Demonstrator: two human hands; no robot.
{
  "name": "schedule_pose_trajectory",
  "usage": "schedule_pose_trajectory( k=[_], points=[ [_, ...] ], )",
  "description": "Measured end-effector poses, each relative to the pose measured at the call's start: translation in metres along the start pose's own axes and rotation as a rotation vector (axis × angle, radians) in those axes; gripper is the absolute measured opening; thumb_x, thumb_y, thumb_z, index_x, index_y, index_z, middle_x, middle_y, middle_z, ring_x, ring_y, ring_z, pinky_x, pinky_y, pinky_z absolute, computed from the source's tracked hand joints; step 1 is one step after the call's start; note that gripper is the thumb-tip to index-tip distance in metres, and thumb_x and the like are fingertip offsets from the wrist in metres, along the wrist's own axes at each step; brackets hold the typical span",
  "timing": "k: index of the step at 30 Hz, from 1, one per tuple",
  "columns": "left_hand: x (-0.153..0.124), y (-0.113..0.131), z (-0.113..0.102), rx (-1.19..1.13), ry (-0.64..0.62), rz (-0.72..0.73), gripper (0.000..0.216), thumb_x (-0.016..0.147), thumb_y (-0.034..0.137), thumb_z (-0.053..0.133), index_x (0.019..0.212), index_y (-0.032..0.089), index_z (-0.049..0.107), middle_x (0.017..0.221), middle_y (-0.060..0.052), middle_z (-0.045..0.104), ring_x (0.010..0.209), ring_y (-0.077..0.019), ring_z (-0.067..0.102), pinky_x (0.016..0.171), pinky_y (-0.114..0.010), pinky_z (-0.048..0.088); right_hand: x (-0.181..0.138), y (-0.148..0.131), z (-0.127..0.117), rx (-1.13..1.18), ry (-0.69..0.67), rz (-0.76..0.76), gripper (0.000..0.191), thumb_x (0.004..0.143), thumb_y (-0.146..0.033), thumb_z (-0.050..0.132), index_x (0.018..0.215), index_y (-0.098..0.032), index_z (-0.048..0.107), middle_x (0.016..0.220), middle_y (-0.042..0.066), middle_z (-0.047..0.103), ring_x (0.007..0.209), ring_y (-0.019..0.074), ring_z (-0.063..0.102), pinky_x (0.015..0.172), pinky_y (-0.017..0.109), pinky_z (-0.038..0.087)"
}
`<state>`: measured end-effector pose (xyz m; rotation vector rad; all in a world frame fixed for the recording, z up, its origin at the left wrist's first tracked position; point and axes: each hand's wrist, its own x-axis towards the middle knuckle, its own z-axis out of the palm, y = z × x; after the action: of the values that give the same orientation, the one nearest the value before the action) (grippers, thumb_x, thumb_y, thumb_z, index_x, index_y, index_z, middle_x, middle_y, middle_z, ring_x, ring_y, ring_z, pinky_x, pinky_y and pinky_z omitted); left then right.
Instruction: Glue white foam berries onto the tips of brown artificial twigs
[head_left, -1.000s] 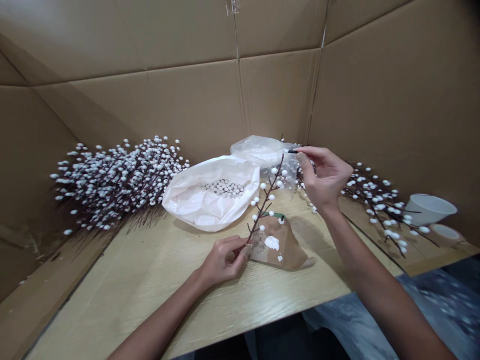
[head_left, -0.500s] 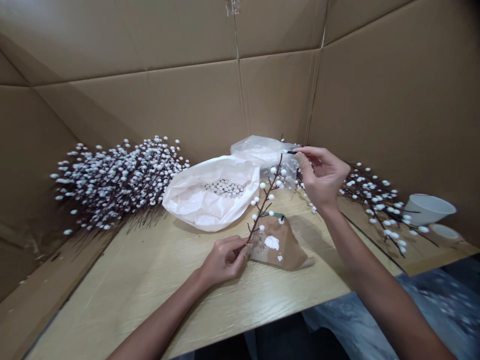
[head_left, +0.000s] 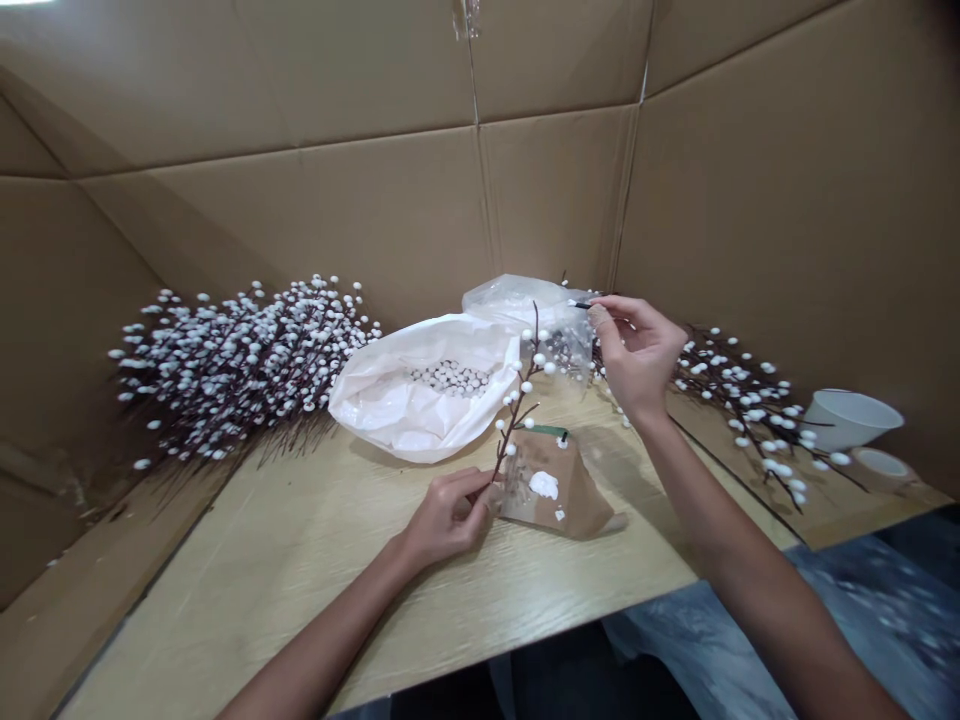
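Pinched in my left hand (head_left: 456,512) is the lower end of a dark artificial berry branch (head_left: 517,402), standing nearly upright with white berries along its twigs. My right hand (head_left: 639,352) grips a thin black stick (head_left: 580,305) with a white tip, close to the right of the branch's top. Below and between the hands lies a brown cardboard piece (head_left: 574,490) carrying a white glue-like blob (head_left: 544,486). A green strip (head_left: 546,430) sits at its back edge. Behind the branch, an open white bag (head_left: 375,410) holds many small white balls (head_left: 454,378).
A thick bundle of white-berried branches (head_left: 247,365) lies at the left. More branches (head_left: 750,410) lie at the right, beside a white cup (head_left: 855,418) and a tape roll (head_left: 883,466). A clear plastic bag (head_left: 517,297) rests behind. Cardboard walls (head_left: 375,220) enclose the wooden table (head_left: 300,580).
The branch has turned in my left hand, its tip shifting left and its twigs facing differently. My right hand with the black stick stays in nearly the same place.
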<state>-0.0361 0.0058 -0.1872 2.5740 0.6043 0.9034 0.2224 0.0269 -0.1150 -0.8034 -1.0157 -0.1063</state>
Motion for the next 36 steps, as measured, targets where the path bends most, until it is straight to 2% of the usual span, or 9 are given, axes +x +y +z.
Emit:
schedule_pose_trajectory(
  k=[5,9,14,16,18,21,27,31,36],
  points=[
    [-0.001,-0.004,0.000,-0.008,0.041,-0.024,0.025,0.086,0.012,0.045,0.098,0.008,0.067,0.074,-0.008,0.068,0.062,-0.0136,0.064,0.057,-0.020,0.049,-0.002,0.004,0.002,0.049,0.001,0.109,0.012,0.075,-0.028,0.069,0.082,-0.017,0.070,0.079,0.004,0.070,0.072,0.0154,0.066,0.069,0.030,0.055],
    [-0.002,-0.005,-0.003,-0.006,0.077,-0.070,0.023,0.087,0.016,0.047,0.098,0.010,0.067,0.079,-0.009,0.071,0.061,-0.0128,0.064,0.057,-0.020,0.050,-0.024,-0.009,-0.012,0.014,-0.057,0.251,0.017,0.073,-0.029,0.070,0.084,-0.016,0.071,0.080,0.005,0.071,0.070,0.0159,0.066,0.069,0.030,0.054],
    [-0.001,-0.010,-0.003,0.037,0.114,-0.051,0.023,0.086,0.018,0.048,0.095,0.010,0.069,0.079,-0.009,0.072,0.063,-0.0151,0.064,0.060,-0.023,0.050,-0.081,-0.027,-0.056,-0.124,-0.356,0.446,0.016,0.076,-0.029,0.066,0.082,-0.015,0.070,0.083,0.007,0.072,0.077,0.0181,0.068,0.075,0.033,0.055],
    [-0.001,-0.013,-0.001,0.032,0.124,-0.064,0.022,0.085,0.019,0.051,0.095,0.011,0.069,0.081,-0.009,0.072,0.065,-0.0154,0.064,0.061,-0.023,0.051,-0.100,-0.032,-0.074,-0.191,-0.459,0.458,0.015,0.079,-0.028,0.063,0.084,-0.015,0.069,0.086,0.007,0.072,0.081,0.0189,0.067,0.077,0.034,0.055],
    [-0.001,-0.016,0.002,0.022,0.122,-0.082,0.021,0.085,0.021,0.052,0.094,0.013,0.070,0.081,-0.008,0.072,0.067,-0.0158,0.064,0.062,-0.023,0.051,-0.113,-0.038,-0.087,-0.255,-0.553,0.425,0.014,0.082,-0.026,0.059,0.085,-0.016,0.068,0.088,0.008,0.071,0.084,0.0194,0.067,0.078,0.033,0.054],
    [-0.001,-0.017,0.004,-0.003,0.115,-0.098,0.023,0.086,0.022,0.052,0.095,0.012,0.070,0.083,-0.008,0.072,0.069,-0.0162,0.065,0.062,-0.023,0.050,-0.120,-0.049,-0.095,-0.358,-0.700,0.318,0.014,0.085,-0.021,0.053,0.085,-0.017,0.066,0.088,0.007,0.069,0.084,0.0198,0.064,0.075,0.032,0.052],
    [0.000,-0.015,0.005,-0.034,0.087,-0.108,0.025,0.086,0.021,0.049,0.094,0.009,0.070,0.080,-0.010,0.071,0.064,-0.0157,0.063,0.060,-0.024,0.049,-0.112,-0.066,-0.083,-0.465,-0.996,0.048,0.030,0.083,0.000,0.040,0.092,-0.018,0.063,0.087,0.008,0.064,0.086,0.0216,0.059,0.077,0.034,0.048],
    [0.000,-0.016,0.005,-0.040,0.096,-0.084,0.023,0.085,0.020,0.050,0.094,0.010,0.069,0.079,-0.008,0.070,0.062,-0.0149,0.061,0.058,-0.023,0.048,-0.105,-0.067,-0.075,-0.519,-1.145,-0.105,0.032,0.081,0.003,0.039,0.092,-0.017,0.061,0.086,0.009,0.062,0.085,0.0224,0.056,0.074,0.034,0.049],
    [-0.001,-0.017,0.006,-0.035,0.104,-0.063,0.020,0.085,0.019,0.051,0.092,0.013,0.069,0.076,-0.006,0.069,0.063,-0.0150,0.061,0.060,-0.023,0.047,-0.106,-0.066,-0.069,-0.529,-1.275,-0.152,0.026,0.083,0.001,0.042,0.089,-0.016,0.060,0.088,0.010,0.060,0.090,0.0233,0.053,0.076,0.037,0.050]
  ],
)
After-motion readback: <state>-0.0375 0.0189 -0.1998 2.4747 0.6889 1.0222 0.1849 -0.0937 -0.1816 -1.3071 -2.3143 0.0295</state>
